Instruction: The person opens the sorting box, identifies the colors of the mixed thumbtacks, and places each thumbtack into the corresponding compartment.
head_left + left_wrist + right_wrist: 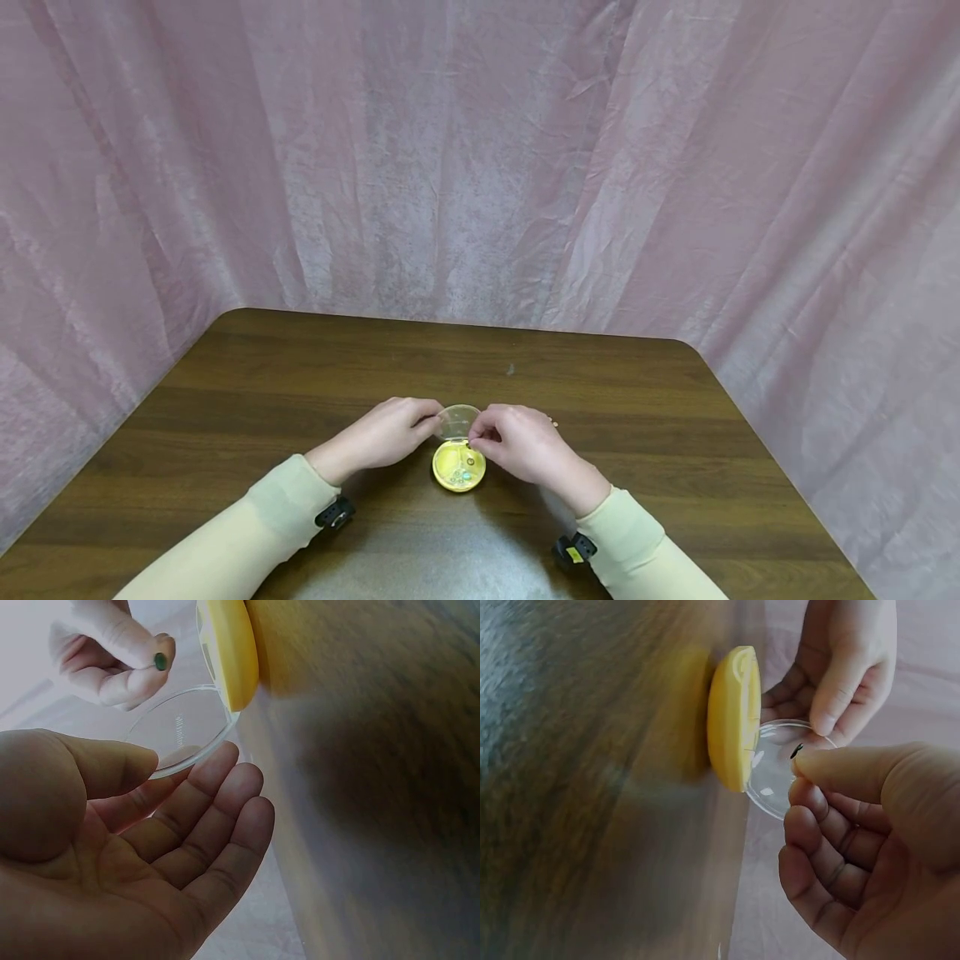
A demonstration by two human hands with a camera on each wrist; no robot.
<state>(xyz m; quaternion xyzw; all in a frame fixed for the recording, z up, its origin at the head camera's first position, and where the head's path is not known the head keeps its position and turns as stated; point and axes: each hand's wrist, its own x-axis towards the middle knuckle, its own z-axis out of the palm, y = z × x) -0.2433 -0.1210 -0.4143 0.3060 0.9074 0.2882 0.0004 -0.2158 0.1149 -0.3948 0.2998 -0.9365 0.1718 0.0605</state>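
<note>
A small round yellow case (442, 475) sits on the table, its clear hinged lid (457, 421) raised. Inside the case lie several tiny pieces, some pale blue-green and one a dark ring. My left hand (393, 432) pinches the lid's edge between thumb and forefinger, the other fingers loosely bent, as the left wrist view shows. Over the hinge side of the case, my right hand (521, 442) pinches a tiny dark green disc (160, 661) at its fingertips. In the right wrist view the same disc (796, 751) appears edge-on, in front of the lid.
The brown wooden table (300, 358) extends around the case. Just past the right hand lie a few tiny light pieces (555, 423). A small pale mark (511, 369) shows farther back. Pink curtains (450, 167) hang behind the table's far edge.
</note>
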